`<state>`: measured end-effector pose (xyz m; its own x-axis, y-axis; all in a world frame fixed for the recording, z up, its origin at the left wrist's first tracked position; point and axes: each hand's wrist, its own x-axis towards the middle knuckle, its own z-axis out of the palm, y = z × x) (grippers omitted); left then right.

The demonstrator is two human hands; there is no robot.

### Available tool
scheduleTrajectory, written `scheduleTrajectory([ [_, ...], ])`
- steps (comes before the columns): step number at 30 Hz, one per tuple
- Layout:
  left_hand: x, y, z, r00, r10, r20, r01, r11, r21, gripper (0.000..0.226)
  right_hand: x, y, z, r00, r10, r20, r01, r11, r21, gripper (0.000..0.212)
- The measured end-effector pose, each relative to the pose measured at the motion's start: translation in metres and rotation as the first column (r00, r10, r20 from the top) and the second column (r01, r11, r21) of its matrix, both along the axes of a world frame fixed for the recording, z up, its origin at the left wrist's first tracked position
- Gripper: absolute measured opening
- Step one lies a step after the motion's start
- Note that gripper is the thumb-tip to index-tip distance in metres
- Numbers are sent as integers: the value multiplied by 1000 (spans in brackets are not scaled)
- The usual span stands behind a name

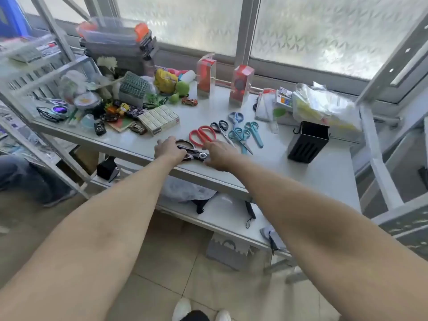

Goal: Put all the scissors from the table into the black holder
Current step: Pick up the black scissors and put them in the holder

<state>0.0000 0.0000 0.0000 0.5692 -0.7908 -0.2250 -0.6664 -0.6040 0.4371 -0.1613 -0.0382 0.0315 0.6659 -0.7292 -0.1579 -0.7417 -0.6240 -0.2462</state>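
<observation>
Pale, smooth counter (pixel 319 172) on a white metal frame, set against frosted patterned window panes (pixel 324 31); beige tiled floor (pixel 176 262) below. At 9 o'clock lies a clutter of toys, boxes and plastic trays. At centre, the left hand (pixel 168 150) curls its grip over the dark handles of the black scissors (pixel 192 152), while the right hand (pixel 217 155) rests flat beside their round pivot; whether its grip holds anything cannot be told. Toward 12 o'clock lie red-handled scissors (pixel 202 134), small black scissors (pixel 220 128) and blue and teal scissors (pixel 243 133). At 3 o'clock stands the black holder (pixel 308 142), a slotted rectangular box, upright, well apart from the hands.
</observation>
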Motion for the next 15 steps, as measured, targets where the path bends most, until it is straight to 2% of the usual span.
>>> scheduleTrajectory([
  [6,7,-12,-3,997,16,75,-18,999,27,46,24,-1,-16,996,-33,-88,26,996,-82,40],
  [10,16,-22,-6,994,83,78,-86,996,35,46,33,-6,-18,992,-38,-123,23,993,-117,35],
  [15,21,-29,-8,995,104,4,-104,994,36,46,41,-11,-16,992,-13,-125,0,995,-100,30],
])
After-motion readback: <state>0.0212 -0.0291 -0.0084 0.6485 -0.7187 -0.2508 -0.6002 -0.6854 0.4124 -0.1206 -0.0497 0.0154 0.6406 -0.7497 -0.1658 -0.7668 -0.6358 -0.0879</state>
